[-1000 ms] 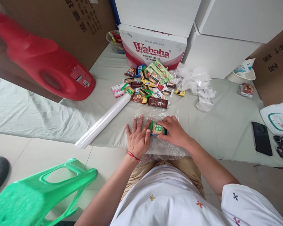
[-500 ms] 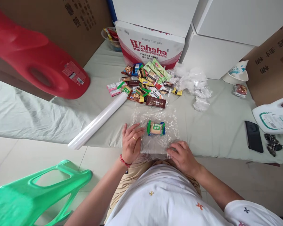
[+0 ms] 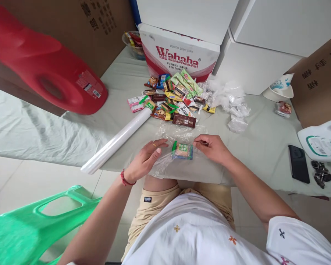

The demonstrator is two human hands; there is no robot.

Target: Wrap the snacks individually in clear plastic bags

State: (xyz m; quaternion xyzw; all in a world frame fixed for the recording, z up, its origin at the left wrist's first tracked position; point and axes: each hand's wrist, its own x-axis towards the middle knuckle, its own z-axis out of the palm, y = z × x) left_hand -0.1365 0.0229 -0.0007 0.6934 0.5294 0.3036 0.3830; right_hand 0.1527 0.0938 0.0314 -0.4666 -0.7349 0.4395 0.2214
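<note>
A small green-and-blue biscuit packet [image 3: 182, 150] lies near the front edge of the cloth-covered surface. Clear plastic film [image 3: 162, 165] lies under it and is folded up over it from the front. My right hand [image 3: 212, 148] is closed at the packet's right side, thumb and fingers pinching the film. On the left, my left hand [image 3: 146, 157] is open, its fingers stretched toward the packet over the film's left part. Behind the packet, a heap of wrapped snacks [image 3: 172, 97] is spread out. A roll of clear film [image 3: 117, 141] rests diagonally to the left.
Crumpled clear film [image 3: 227, 95] lies right of the heap. A Wahaha carton [image 3: 179, 55] stands behind. At left are a red jug [image 3: 55, 70] and a green stool [image 3: 24, 228]; at right, a phone [image 3: 298, 163], keys [image 3: 321, 173] and a white jug [image 3: 322, 141].
The film's front part has been folded back over the biscuit packet. My right hand has moved up beside the packet, and my left hand has turned and shifted slightly left.
</note>
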